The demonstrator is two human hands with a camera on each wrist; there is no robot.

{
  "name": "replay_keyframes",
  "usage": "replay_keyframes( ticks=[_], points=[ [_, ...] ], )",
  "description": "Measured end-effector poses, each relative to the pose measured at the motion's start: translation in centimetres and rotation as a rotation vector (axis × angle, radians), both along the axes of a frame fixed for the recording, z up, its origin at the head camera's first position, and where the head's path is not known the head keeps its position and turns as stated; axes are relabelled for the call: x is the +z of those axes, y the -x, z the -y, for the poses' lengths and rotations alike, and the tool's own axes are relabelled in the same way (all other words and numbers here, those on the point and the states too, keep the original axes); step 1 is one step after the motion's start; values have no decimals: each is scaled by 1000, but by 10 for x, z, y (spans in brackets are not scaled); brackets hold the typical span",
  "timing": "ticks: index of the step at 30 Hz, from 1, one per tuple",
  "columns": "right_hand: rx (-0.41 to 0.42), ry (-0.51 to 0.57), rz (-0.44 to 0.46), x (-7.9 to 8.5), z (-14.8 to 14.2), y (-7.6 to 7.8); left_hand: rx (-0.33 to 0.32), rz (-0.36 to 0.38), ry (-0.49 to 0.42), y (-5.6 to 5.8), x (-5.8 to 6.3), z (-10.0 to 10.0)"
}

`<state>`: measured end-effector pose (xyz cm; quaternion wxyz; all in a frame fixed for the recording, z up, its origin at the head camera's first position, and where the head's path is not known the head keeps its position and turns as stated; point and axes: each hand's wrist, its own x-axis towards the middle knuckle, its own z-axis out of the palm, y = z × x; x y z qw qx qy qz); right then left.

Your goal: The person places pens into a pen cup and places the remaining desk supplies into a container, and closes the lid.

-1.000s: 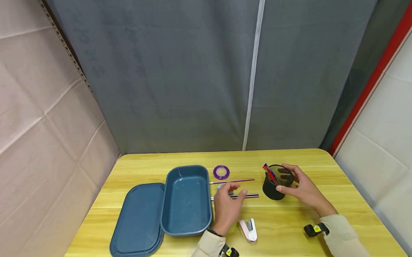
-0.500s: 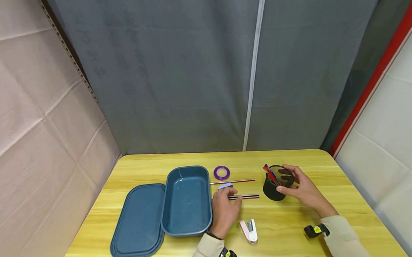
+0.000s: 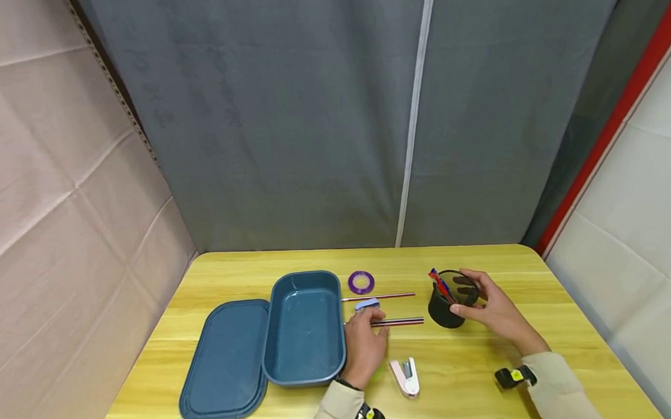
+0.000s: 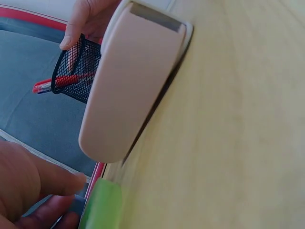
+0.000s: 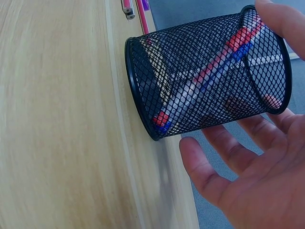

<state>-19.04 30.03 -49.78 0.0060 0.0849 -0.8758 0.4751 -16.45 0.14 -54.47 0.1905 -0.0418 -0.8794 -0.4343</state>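
My left hand (image 3: 365, 346) is down at two pencils (image 3: 399, 322) lying side by side, its thumb and fingers closing about their left part; the exact contact is hidden. In the left wrist view its thumb (image 4: 62, 180) is beside the pencils. My right hand (image 3: 500, 311) holds a black mesh pen holder (image 3: 443, 311) near the rim, thumb on one side and fingers on the other. Inside lean a red pen (image 5: 217, 64) and a blue pen (image 5: 238, 53). Just beyond the left fingers lies a small light-blue piece (image 3: 366, 304), its kind unclear.
An open blue box (image 3: 302, 326) stands left of my left hand, its lid (image 3: 226, 361) beside it. Behind lie another pencil (image 3: 387, 296) and a purple tape roll (image 3: 361, 283). A pink-and-white stapler (image 3: 406, 378) sits in front, near a green thing (image 4: 102, 205).
My left hand has come down onto the two pencils, and its thumb has drawn in towards the fingers. The pencils have shifted slightly right. My right hand stays on the pen holder.
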Motion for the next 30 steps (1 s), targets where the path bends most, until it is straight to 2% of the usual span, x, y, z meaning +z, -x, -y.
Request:
replay_keyframes(
  ticks=[7, 13, 21, 30],
  points=[
    [-2, 19, 7, -4, -3, 2, -27, 55, -29, 0, -2, 1],
    [-9, 12, 6, -5, -3, 2, 20, 10, 35, -2, -4, -1],
    [-12, -11, 2, -4, -2, 2, -10, 110, 49, -1, -4, -1],
    [-8, 5, 7, -6, -3, 2, -18, 106, 92, -1, -4, -1]
  ],
)
